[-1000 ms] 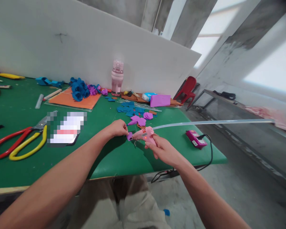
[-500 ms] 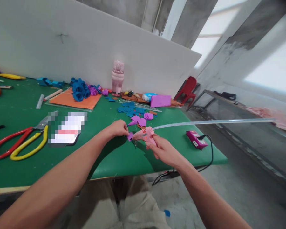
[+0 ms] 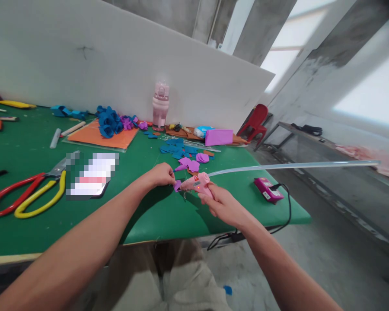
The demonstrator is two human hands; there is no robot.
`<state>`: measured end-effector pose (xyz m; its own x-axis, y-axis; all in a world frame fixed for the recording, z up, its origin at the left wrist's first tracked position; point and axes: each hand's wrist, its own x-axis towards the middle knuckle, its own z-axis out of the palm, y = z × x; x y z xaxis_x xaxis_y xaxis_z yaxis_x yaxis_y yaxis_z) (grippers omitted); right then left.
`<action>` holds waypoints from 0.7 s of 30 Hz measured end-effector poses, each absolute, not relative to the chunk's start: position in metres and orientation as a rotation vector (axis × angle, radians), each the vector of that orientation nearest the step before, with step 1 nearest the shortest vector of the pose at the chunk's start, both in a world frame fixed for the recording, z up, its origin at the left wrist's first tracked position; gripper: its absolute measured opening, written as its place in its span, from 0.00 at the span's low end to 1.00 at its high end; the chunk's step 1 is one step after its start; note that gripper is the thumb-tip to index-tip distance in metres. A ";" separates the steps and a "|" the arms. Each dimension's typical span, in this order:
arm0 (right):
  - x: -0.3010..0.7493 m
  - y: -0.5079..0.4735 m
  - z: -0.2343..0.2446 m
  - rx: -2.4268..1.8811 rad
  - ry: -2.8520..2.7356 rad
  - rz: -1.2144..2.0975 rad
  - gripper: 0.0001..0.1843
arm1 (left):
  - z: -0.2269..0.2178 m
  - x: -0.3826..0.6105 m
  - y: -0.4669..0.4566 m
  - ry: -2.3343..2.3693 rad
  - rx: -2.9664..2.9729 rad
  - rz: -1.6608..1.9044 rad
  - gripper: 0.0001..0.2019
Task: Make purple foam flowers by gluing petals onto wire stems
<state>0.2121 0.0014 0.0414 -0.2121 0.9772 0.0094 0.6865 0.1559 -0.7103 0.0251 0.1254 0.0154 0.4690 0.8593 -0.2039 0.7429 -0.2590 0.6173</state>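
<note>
My right hand (image 3: 221, 199) is closed round the handle of a pink hot glue gun (image 3: 196, 183). A long clear glue stick (image 3: 278, 166) runs out of its back to the right, and a small orange light glows on its body. The gun's tip is at a small purple petal piece (image 3: 177, 185), which my left hand (image 3: 164, 174) pinches by its edge. Whether tip and piece touch, I cannot tell. Just beyond lie loose purple pieces (image 3: 192, 166) and a pile of blue pieces (image 3: 174, 149).
Large scissors (image 3: 40, 185) with red and yellow handles and a blurred phone (image 3: 92, 175) lie left. Blue paper flowers (image 3: 108, 121) rest on orange sheets (image 3: 94, 137). A pink bottle (image 3: 160, 106) stands behind. At right, a magenta power box (image 3: 268, 190) trails a black cord off the green table (image 3: 142, 224).
Almost nothing differs. Both hands, the glue gun and the purple piece hold nearly the same place; the whole view has shifted very slightly.
</note>
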 end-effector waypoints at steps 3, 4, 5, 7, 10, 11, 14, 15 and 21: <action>0.212 0.002 0.042 -1.597 -1.968 0.788 0.09 | 0.015 0.025 0.126 1.321 2.068 0.214 0.04; 0.212 0.002 0.042 -1.602 -1.965 0.783 0.09 | 0.015 0.025 0.126 1.322 2.069 0.212 0.04; 0.212 0.002 0.042 -1.607 -1.962 0.780 0.09 | 0.015 0.025 0.126 1.322 2.070 0.210 0.04; 0.213 0.002 0.043 -1.612 -1.959 0.777 0.09 | 0.015 0.024 0.127 1.323 2.069 0.211 0.04; 0.213 0.002 0.043 -1.616 -1.965 0.768 0.10 | 0.013 0.024 0.128 1.328 2.075 0.213 0.05; 0.214 0.002 0.043 -1.617 -1.966 0.762 0.10 | 0.013 0.024 0.128 1.328 2.078 0.213 0.05; 0.214 0.002 0.042 -1.623 -1.967 0.749 0.11 | 0.014 0.025 0.127 1.326 2.083 0.209 0.05; 0.214 0.003 0.042 -1.626 -1.968 0.747 0.11 | 0.015 0.025 0.127 1.327 2.082 0.206 0.05; 0.216 0.004 0.040 -1.633 -1.975 0.723 0.10 | 0.016 0.024 0.124 1.318 2.068 0.211 0.06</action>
